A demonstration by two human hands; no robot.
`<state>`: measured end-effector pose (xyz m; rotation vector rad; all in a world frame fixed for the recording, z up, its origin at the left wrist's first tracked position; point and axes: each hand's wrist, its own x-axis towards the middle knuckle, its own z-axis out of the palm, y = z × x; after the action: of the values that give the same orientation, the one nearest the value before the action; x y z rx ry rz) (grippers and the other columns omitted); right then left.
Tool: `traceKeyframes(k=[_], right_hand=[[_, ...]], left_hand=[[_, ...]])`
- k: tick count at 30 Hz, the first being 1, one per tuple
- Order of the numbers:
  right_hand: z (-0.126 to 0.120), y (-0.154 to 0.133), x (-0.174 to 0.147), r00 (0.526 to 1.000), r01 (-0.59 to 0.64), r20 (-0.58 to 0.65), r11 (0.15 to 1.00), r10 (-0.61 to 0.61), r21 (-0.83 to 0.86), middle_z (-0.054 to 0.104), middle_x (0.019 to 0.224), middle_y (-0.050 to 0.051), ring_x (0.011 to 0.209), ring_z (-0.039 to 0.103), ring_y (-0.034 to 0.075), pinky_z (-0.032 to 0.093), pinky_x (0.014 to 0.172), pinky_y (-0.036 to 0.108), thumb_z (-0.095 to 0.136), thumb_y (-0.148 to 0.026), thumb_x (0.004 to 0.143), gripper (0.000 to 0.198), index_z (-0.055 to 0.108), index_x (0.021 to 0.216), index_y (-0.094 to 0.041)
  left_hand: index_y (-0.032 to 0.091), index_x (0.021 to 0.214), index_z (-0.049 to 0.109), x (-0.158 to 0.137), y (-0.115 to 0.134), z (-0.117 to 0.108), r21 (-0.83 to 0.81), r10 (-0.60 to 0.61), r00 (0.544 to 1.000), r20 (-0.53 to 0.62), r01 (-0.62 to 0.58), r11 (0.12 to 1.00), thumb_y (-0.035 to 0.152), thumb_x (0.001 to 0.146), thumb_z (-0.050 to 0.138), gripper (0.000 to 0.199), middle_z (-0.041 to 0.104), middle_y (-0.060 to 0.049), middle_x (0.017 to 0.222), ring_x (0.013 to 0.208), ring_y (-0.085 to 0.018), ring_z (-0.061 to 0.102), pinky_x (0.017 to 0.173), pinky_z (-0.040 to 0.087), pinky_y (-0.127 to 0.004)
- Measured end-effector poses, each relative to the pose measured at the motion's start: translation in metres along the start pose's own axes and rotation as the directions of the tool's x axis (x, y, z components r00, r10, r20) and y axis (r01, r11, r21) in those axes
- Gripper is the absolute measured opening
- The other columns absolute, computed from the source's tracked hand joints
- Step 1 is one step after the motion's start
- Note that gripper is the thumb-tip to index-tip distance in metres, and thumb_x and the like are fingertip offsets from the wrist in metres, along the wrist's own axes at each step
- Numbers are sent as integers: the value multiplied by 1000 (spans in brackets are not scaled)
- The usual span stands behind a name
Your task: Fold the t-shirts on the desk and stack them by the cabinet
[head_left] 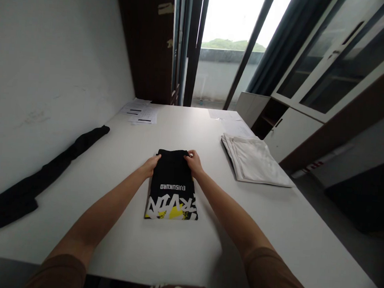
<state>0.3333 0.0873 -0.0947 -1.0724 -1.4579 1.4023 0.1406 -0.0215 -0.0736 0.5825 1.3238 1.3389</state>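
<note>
A black T-shirt [173,173], folded into a rectangle, lies flat at the middle of the white table. White lettering and a yellow and white print run across its near half, upside down from where I look. My left hand [151,164] grips its far left edge, thumb on top. At the far right corner my right hand [194,161] pinches the cloth, with the fingers curled over the edge. Some of the fingertips on both hands are hidden by the cloth.
On the right of the table [171,252] sits a folded pale cloth stack [256,161]. A long black garment [55,165] lies along the left wall. Paper sheets [143,113] rest at the far left, and more papers [228,116] at the far right.
</note>
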Motion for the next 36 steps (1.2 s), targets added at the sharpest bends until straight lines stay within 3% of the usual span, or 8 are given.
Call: traceKeyframes(k=[5, 8, 12, 18, 22, 25, 32, 36], right_hand=[[-3, -4, 5, 992, 102, -27, 921, -121, -375, 70, 91, 0, 80, 65, 19, 52, 79, 32, 55, -27, 85, 41, 55, 126, -23], [-3, -10, 2, 981, 157, 8, 776, -192, -610, 72, 102, 5, 98, 67, 23, 49, 92, 36, 52, -24, 93, 43, 55, 136, -25], [1, -17, -5, 983, 143, 48, 574, -177, -806, 72, 112, 11, 104, 68, 28, 48, 91, 39, 44, -27, 103, 44, 46, 147, -26], [1, -13, -7, 985, 143, 86, 442, -147, -885, 69, 124, 12, 108, 67, 28, 47, 91, 38, 44, -26, 103, 43, 47, 146, -26], [-3, -6, -4, 983, 146, 79, 443, -166, -885, 70, 124, 12, 108, 66, 28, 46, 91, 37, 42, -25, 104, 40, 50, 142, -24], [-5, -4, -3, 981, 146, 72, 436, -183, -888, 70, 120, 12, 109, 64, 26, 43, 95, 37, 42, -25, 104, 38, 52, 140, -23], [-9, -12, -8, 927, 270, 138, 365, -349, -891, 61, 130, 16, 125, 50, 30, 37, 105, 43, 48, -21, 100, 35, 64, 131, -19], [-4, -10, -10, 775, 628, 503, 376, -382, -682, 58, 142, 11, 134, 46, 25, 34, 114, 42, 44, -22, 103, 39, 61, 138, -23]], left_hand=[[12, 96, 68, 16, 2, -2, 320, 88, 991, -99, -52, 946, 37, 91, 67, 25, 73, -8, 79, 78, -21, 69, 76, 54, -33], [15, 87, 71, 22, 8, -6, 532, 189, 972, -137, -89, 842, 32, 86, 70, 17, 74, -8, 83, 92, -25, 67, 80, 48, -31], [19, 83, 71, 23, 11, -7, 757, 323, 935, -148, -104, 645, 30, 86, 70, 11, 75, -10, 92, 109, -29, 63, 86, 43, -32], [20, 129, 60, 2, 0, 9, 901, 481, 874, -76, -147, 408, 34, 96, 59, 36, 64, -16, 129, 127, -31, 53, 102, 39, -40], [20, 139, 55, -19, -14, 21, 952, 562, 808, 176, -285, 113, 31, 95, 59, 45, 50, -17, 145, 139, -35, 39, 115, 29, -48], [19, 135, 59, -36, -29, 30, 894, 473, 774, 421, -442, -73, 33, 95, 58, 41, 48, -16, 150, 142, -34, 37, 119, 24, -52], [23, 149, 49, -90, -55, 41, 774, 286, 724, 627, -622, -123, 50, 99, 53, 57, 36, -12, 163, 153, -33, 23, 124, 13, -57], [25, 150, 47, -121, -60, 36, 712, 225, 677, 700, -684, -159, 52, 100, 50, 57, 34, -10, 164, 154, -32, 21, 125, 11, -57]])
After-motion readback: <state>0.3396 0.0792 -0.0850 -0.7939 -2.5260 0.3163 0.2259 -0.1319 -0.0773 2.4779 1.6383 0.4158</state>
